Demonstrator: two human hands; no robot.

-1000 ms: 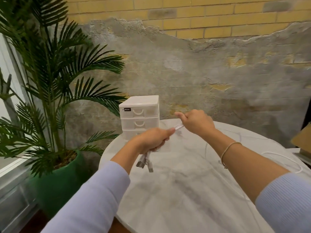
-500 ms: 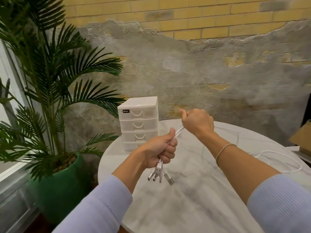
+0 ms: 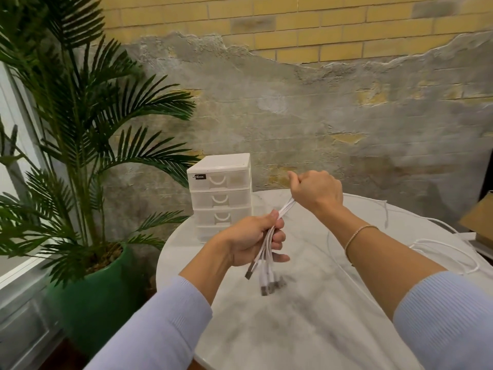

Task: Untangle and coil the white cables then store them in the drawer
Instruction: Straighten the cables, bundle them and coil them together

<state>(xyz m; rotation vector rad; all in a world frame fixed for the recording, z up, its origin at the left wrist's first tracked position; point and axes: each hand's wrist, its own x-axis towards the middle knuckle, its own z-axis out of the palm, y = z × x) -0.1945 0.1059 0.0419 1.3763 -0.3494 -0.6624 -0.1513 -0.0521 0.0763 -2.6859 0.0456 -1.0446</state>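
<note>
Cables [image 3: 286,207] are gripped by both fists, left hand [image 3: 252,237] lowered since a second ago, more plug ends [image 3: 266,276] hanging out; straightening is judged underway, coiling pending.

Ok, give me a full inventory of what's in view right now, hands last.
white cable bundle: several, white with metal plugs, held between both hands
loose white cable loops: white, table's right side
white plastic drawer unit: one, drawers closed, table's far left edge
round marble table: one, white-grey
potted palm: one, green pot, left of table
cardboard box: one, brown, right edge
left hand: grips bundle near plugs
right hand: grips bundle higher up
</note>
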